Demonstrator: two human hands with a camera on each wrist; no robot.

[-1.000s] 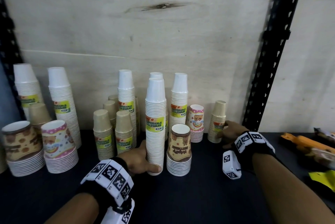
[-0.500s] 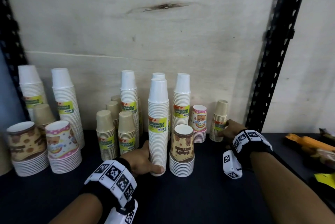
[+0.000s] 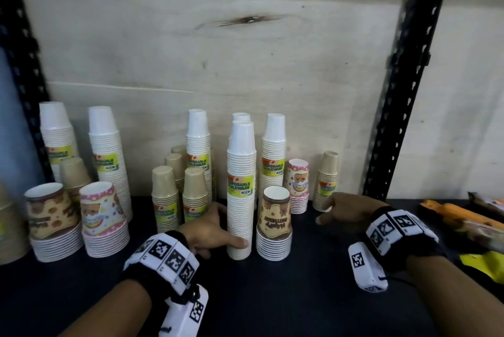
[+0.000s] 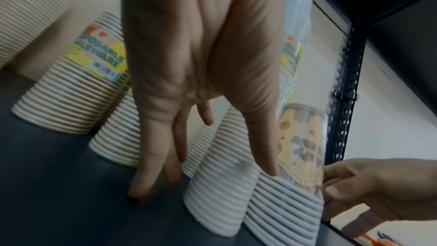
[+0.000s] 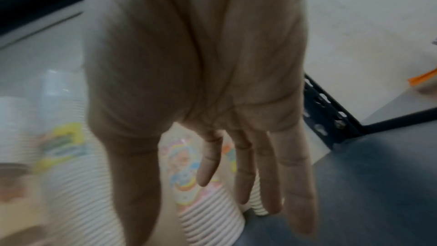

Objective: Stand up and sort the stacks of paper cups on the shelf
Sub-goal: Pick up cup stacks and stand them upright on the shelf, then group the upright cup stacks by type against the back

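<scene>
- The left hand (image 3: 210,230) has its grip clamped low on the tall white stack (image 3: 241,186), thumb at the front of the base, fingers behind; holding low probably keeps the tall column from toppling as it is placed.
- That stack stands on the shelf (image 3: 313,295), touching the brown bear-print stack (image 3: 275,223) at its 3 o'clock.
- The right hand (image 3: 346,209) has fingers apart and empty, near the small kraft stack (image 3: 326,182) at its 11 o'clock, likely next.

Open dark shelf surface (image 3: 286,295) lies in front of the tall white cup stack (image 3: 241,186); cup stacks crowd behind and beside it, touching or nearly so.
</scene>
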